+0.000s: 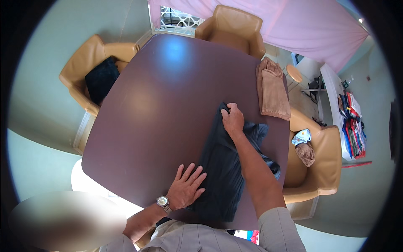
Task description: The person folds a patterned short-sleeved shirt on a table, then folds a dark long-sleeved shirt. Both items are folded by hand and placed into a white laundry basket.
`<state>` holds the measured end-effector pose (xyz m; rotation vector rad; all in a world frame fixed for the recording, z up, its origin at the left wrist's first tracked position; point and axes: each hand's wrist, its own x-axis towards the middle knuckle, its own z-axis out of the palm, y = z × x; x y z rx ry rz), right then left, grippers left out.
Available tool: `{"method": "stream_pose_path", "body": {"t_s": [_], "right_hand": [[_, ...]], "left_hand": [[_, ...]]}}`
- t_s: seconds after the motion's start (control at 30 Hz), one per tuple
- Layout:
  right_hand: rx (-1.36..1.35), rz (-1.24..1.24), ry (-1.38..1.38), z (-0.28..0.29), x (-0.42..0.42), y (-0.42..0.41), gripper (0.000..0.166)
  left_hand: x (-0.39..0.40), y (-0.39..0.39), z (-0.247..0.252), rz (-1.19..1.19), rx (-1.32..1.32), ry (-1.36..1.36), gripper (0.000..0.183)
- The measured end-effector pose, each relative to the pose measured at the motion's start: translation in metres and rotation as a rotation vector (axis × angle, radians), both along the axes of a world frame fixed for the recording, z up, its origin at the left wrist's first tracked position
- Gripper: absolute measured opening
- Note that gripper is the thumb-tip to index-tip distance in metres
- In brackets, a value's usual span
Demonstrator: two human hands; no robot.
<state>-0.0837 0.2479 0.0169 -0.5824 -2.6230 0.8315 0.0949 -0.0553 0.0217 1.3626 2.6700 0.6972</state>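
Dark navy trousers (222, 176) lie partly folded and wrinkled near the front right of the brown table. My right hand (233, 121) pinches their far end between thumb and fingers, and my right forearm crosses over the cloth. Some of the fabric is bunched beyond that forearm, on its right side. My left hand (185, 189) rests palm down with fingers spread along the trousers' left edge, holding nothing. A watch sits on my left wrist. Farther right, a folded brown velvety garment (273, 89) lies along the table edge.
Tan armchairs stand around the table (141, 126): one at left (86, 75) with a dark cloth (102, 78), one at the far side (234, 28), and one at right (327, 160) holding small bunched cloths (304, 151). Stacked clothes (352, 126) lie on a white table beyond.
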Motion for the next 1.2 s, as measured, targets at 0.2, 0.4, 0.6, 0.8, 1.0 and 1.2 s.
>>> {"method": "stream_pose_path", "body": {"t_s": [0.2,0.4,0.6,0.8,1.0,1.2], "right_hand": [[0.004,-0.037,0.045,-0.007,-0.001,0.005,0.038],[-0.051,-0.071,-0.039,-0.001,0.000,0.001,0.037],[-0.089,-0.160,-0.129,0.009,-0.008,-0.006,0.038],[-0.121,-0.085,-0.039,0.009,-0.006,0.007,0.039],[-0.160,-0.013,0.205,0.039,0.065,0.043,0.037],[0.104,-0.172,0.151,0.059,0.213,0.075,0.042]], "left_hand": [[-0.042,0.019,0.006,-0.009,0.137,0.039,0.059],[-0.099,0.066,-0.009,-0.094,0.096,0.100,0.066],[-0.101,0.066,-0.022,-0.114,-0.016,0.109,0.071],[-0.102,0.069,-0.022,-0.115,-0.030,0.114,0.073],[-0.106,0.066,-0.017,-0.110,0.008,0.071,0.071],[-0.135,0.082,0.013,-0.054,0.319,0.058,0.059]]}}
